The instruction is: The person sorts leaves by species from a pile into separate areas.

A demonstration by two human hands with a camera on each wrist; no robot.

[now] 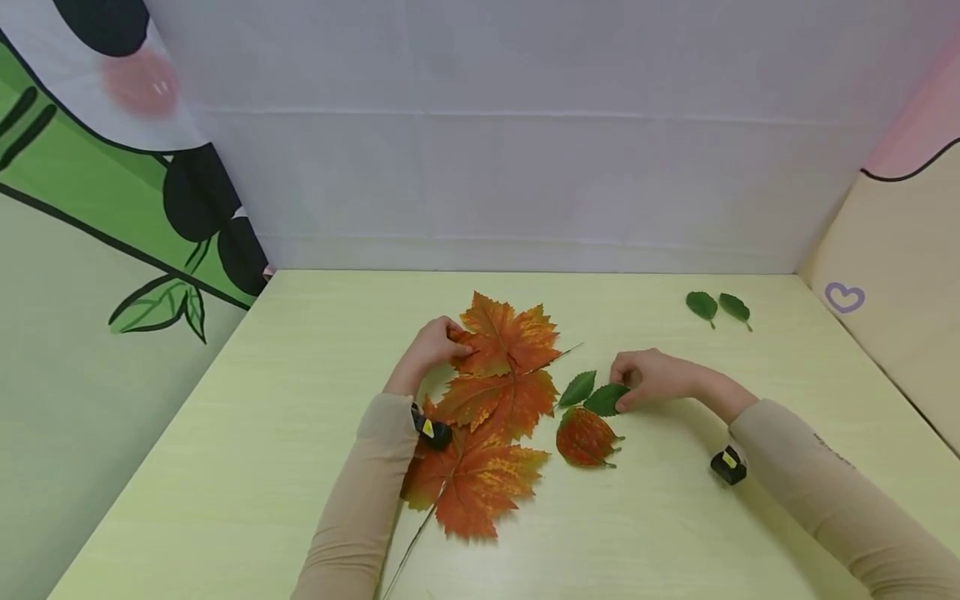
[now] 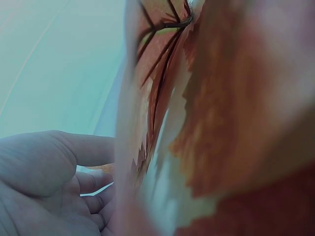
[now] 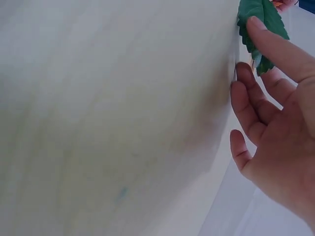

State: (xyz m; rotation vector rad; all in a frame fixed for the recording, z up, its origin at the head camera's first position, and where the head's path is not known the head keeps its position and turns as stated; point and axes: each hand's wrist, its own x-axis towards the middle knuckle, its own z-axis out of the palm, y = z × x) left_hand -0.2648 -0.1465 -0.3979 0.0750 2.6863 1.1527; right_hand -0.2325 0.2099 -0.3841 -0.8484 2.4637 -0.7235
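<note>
My left hand [image 1: 437, 348] pinches the left edge of the top orange maple leaf [image 1: 502, 333]. In the left wrist view, the thumb of that hand [image 2: 49, 167] reaches the leaf's edge, and blurred orange leaves [image 2: 226, 113] hide the fingertips. Two more maple leaves, a middle one [image 1: 517, 400] and a lower one [image 1: 480, 483], overlap below it. With thumb and fingers, my right hand [image 1: 652, 377] pinches a small green leaf [image 3: 263, 24] with a toothed edge. Beside it lies another green leaf [image 1: 577, 388], just above a reddish-orange cluster of small leaves [image 1: 587, 437].
Two loose green leaves, one on the left [image 1: 701, 306] and one on the right [image 1: 735, 308], lie near the table's back right corner. A thin stem [image 1: 408, 550] runs from the lower maple leaf toward the front. Printed cloth walls [image 1: 525, 183] border the pale table [image 1: 262, 433].
</note>
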